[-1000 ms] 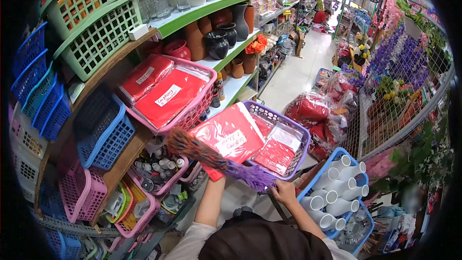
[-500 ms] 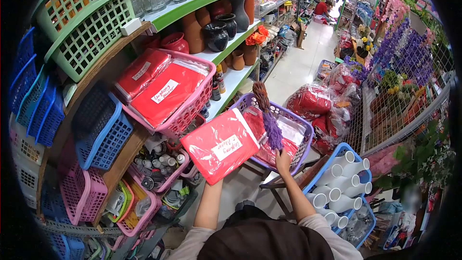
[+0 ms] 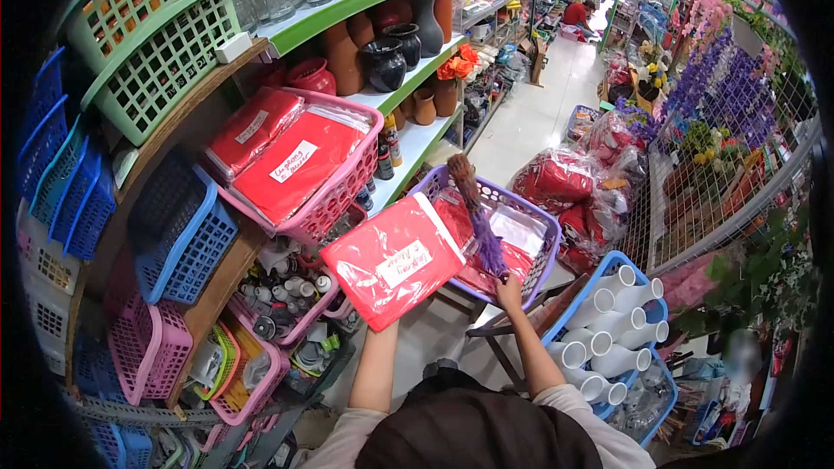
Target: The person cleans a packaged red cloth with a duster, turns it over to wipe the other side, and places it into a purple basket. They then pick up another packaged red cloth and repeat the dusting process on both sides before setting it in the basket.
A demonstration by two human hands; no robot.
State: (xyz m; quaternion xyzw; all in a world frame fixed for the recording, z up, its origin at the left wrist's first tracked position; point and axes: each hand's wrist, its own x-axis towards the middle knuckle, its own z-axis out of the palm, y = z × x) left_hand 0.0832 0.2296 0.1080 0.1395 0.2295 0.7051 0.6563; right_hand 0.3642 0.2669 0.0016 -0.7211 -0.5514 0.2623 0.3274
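Note:
A flat red packet in clear plastic [image 3: 382, 252], with a white handwritten label, rests on my left hand, which is hidden beneath it; only the forearm shows. My right hand [image 3: 508, 292] is closed round the lower end of a duster [image 3: 488, 239] with purple strands and a brown top. The duster lies over a purple basket [image 3: 543, 274] that holds red packets and a white one. To the left, a pink basket [image 3: 347, 182] on the shelf is filled with similar labelled red packets.
Blue basket of white vases [image 3: 615, 260] at right. Red bagged goods [image 3: 556, 175] lie on the floor beyond the purple basket. Shelves with pots [image 3: 385, 63] and stacked baskets [image 3: 165, 52] stand left; a wire rack with flowers [image 3: 721, 148] stands right. A person in red [image 3: 576, 15] is far down the aisle.
The red packet has shifted slightly left. The duster's brown top has moved a little left and down, and my right hand has shifted slightly. The whole view has moved a little.

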